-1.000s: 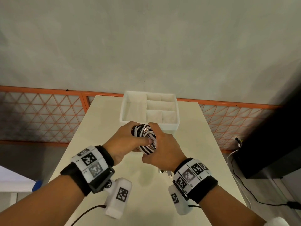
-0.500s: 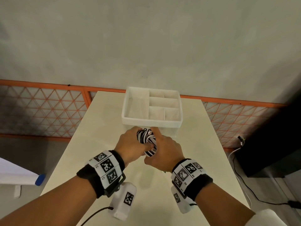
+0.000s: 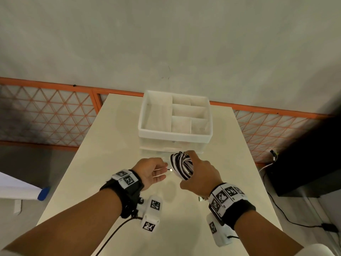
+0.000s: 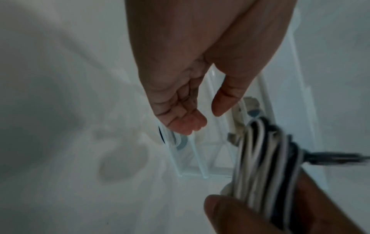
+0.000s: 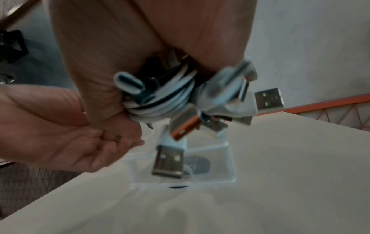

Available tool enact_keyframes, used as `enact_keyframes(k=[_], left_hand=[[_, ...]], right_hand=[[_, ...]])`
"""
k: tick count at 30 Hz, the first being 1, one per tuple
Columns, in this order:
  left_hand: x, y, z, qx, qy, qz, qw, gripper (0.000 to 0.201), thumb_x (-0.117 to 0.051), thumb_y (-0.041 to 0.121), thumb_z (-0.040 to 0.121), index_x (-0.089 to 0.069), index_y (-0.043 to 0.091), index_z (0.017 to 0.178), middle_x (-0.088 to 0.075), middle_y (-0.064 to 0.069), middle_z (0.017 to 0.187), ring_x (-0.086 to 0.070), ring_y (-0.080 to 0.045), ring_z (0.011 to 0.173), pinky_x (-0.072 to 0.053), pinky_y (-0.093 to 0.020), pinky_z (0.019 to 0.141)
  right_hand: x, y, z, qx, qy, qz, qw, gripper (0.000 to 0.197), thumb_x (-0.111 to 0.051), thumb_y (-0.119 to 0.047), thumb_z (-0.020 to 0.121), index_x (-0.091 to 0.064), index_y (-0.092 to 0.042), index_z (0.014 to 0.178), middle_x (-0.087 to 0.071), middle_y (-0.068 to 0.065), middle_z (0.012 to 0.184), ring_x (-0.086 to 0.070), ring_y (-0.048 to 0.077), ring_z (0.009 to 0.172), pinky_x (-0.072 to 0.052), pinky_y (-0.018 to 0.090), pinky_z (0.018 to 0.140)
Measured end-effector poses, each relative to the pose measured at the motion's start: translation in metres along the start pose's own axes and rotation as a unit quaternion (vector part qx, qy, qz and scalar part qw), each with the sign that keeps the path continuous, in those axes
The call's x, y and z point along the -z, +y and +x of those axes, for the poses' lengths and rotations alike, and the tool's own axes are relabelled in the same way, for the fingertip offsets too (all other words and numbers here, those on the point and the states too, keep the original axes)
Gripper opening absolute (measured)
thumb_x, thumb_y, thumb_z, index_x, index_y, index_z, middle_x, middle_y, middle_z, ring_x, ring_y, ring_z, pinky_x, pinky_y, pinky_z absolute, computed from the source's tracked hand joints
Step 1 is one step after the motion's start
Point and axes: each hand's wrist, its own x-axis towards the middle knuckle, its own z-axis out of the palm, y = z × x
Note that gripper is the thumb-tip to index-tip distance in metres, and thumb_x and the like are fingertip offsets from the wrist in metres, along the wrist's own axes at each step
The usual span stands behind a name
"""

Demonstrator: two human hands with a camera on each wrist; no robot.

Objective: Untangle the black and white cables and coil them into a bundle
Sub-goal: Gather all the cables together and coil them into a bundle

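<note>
The head view looks steeply down from above the bench (image 3: 110,163), taking in both forearms. Each wrist view sits close under its palm, facing along the fingers. All three share the cable bundle (image 3: 181,166) and bench.

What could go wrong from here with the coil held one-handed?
1. Only the right hand grips the cable bundle; the left hand is open beside it, so loops may spring loose.
2. Several USB plugs dangle free below the bundle and could snag or pull turns out.
3. The bundle hangs above the table, near the white organizer tray; dangling plugs might catch its rim.
</note>
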Motion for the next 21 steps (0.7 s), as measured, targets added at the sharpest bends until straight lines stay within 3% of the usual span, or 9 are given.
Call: enact_keyframes(k=[5,9,15,18,20,21], left_hand=[[-0.016,0.003,0.027,0.005,-0.001,-0.017,1.0,0.008,-0.061,0.005,0.085,-0.065,0.009,0.091,-0.059,-0.005,0.075,-0.055,-0.017,0.065,-0.049,-0.03,0.062],[-0.02,-0.002,0.034,0.033,-0.048,-0.115,0.992,0.015,-0.071,0.013,0.081,-0.063,0.012,0.094,-0.056,-0.004,0.08,-0.055,-0.018,0.072,-0.049,-0.033,0.073],[-0.007,-0.037,-0.006,0.077,-0.08,-0.083,0.99,0.008,-0.069,0.019,0.085,-0.064,0.013,0.085,-0.064,-0.002,0.076,-0.059,-0.018,0.071,-0.044,-0.032,0.067],[0.002,-0.034,-0.028,0.06,-0.093,0.073,0.991,0.018,-0.073,0.023,0.085,-0.064,0.013,0.098,-0.067,-0.004,0.086,-0.063,-0.018,0.075,-0.049,-0.029,0.064],[0.001,-0.02,-0.036,-0.039,-0.066,0.257,0.963,0.019,-0.073,0.021,0.086,-0.064,0.011,0.1,-0.068,-0.006,0.09,-0.065,-0.015,0.073,-0.049,-0.024,0.057],[0.001,-0.012,-0.038,-0.114,-0.032,0.332,0.936,0.019,-0.073,0.02,0.086,-0.064,0.012,0.1,-0.069,-0.005,0.093,-0.065,-0.014,0.072,-0.048,-0.022,0.054]], right_hand=[[0.005,0.0,0.0,0.019,0.005,0.032,0.999,0.087,-0.076,-0.036,0.061,-0.027,-0.041,0.133,-0.065,-0.006,0.1,-0.067,0.025,0.085,-0.06,0.04,0.077],[0.002,0.004,-0.005,0.022,-0.001,0.048,0.999,0.089,-0.077,-0.037,0.06,-0.028,-0.042,0.134,-0.065,-0.007,0.102,-0.067,0.023,0.088,-0.06,0.04,0.079],[0.006,0.014,-0.012,0.022,-0.01,0.073,0.997,0.087,-0.077,-0.036,0.059,-0.029,-0.044,0.131,-0.067,-0.006,0.099,-0.069,0.022,0.084,-0.062,0.041,0.076],[0.013,0.014,-0.012,0.03,-0.011,0.076,0.997,0.087,-0.076,-0.036,0.056,-0.029,-0.046,0.13,-0.068,-0.006,0.102,-0.07,0.022,0.085,-0.062,0.042,0.077],[0.019,0.012,-0.009,0.038,-0.011,0.074,0.996,0.088,-0.076,-0.037,0.055,-0.03,-0.046,0.129,-0.069,-0.006,0.103,-0.07,0.022,0.086,-0.062,0.042,0.077],[0.021,0.01,-0.007,0.042,-0.01,0.072,0.996,0.087,-0.076,-0.038,0.055,-0.03,-0.046,0.129,-0.069,-0.005,0.103,-0.07,0.023,0.086,-0.062,0.043,0.076]])
